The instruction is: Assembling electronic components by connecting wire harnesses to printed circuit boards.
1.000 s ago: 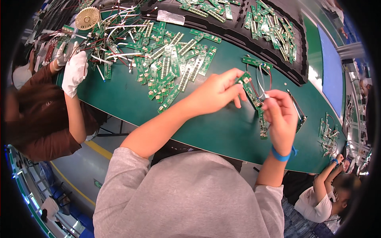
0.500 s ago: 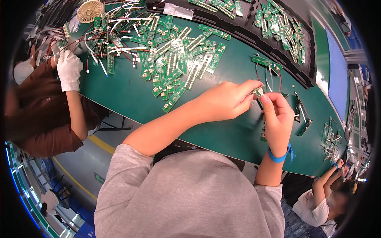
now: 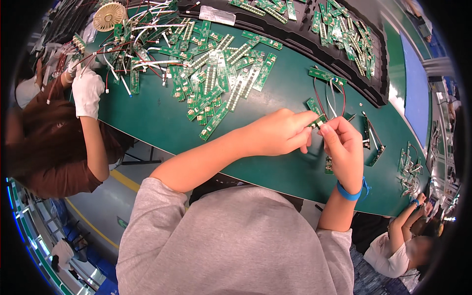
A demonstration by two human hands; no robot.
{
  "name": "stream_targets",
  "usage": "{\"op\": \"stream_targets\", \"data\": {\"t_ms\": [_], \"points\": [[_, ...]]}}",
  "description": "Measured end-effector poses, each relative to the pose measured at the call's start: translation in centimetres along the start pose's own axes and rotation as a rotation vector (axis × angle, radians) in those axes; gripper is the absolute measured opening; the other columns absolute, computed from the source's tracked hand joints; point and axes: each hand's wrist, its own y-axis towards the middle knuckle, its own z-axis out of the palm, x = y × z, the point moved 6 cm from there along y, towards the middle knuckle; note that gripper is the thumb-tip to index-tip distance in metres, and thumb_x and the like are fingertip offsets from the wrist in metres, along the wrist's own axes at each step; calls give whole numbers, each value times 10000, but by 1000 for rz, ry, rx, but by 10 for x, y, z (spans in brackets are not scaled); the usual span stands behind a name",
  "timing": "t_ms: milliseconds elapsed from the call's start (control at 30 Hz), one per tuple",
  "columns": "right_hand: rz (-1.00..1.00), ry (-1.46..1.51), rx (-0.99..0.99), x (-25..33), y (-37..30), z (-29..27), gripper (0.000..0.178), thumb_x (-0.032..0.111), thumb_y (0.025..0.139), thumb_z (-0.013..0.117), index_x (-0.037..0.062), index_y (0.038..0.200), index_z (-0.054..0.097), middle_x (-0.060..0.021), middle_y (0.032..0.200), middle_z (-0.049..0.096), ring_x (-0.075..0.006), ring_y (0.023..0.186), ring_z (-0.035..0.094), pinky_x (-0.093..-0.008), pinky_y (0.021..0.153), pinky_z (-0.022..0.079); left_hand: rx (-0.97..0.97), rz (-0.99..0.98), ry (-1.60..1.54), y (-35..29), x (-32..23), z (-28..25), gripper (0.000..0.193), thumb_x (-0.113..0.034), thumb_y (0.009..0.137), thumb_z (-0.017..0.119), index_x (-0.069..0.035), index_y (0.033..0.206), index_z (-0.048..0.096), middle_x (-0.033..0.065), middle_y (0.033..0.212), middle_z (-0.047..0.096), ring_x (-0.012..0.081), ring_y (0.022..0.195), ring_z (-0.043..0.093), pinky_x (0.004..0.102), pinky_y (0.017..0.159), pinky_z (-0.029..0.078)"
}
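Note:
A small green circuit board (image 3: 318, 121) with pale connectors is held between my two hands over the table. My left hand (image 3: 285, 132) pinches one end from the left, fingers closed. From the right, my right hand (image 3: 342, 147), with a blue band at the wrist, presses thumb and fingertips on the other end. The fingers hide part of the board. Just beyond my hands lies a wired circuit board (image 3: 327, 76) with red and white leads. Another board (image 3: 328, 164) shows partly beside my right hand.
A heap of circuit boards (image 3: 216, 73) covers the table's middle left, with tangled wires (image 3: 152, 37) beyond. A black tray (image 3: 305, 46) of boards stands behind. Wired boards (image 3: 377, 155) lie to the right. At left, a co-worker's gloved hand (image 3: 87, 93) holds wires.
Both my hands have come slightly nearer with the board, which is tilted differently between my fingers. The co-worker's gloved hand at left has shifted slightly.

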Motion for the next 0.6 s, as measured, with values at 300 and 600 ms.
{"op": "stream_targets", "data": {"t_ms": [300, 600], "points": [[-6, 125, 43, -3, -2, 6, 143, 127, 870, 547, -8, 825, 541, 11, 713, 537, -34, 607, 434, -174, 531, 347, -20, -45, -180, 1, -6, -5, 251, -227, 920, 414, 10, 865, 474, 122, 703, 629, 214, 665, 656, 302, 581, 484], [-54, 253, 28, -8, -3, 5, 137, 68, 870, 494, -20, 955, 555, -20, 827, 573, -50, 687, 464, -185, 587, 367, -112, -65, -447, 5, 5, -6, 292, -246, 928, 420, 33, 927, 509, 127, 788, 620, 191, 674, 651, 272, 597, 485]]}}
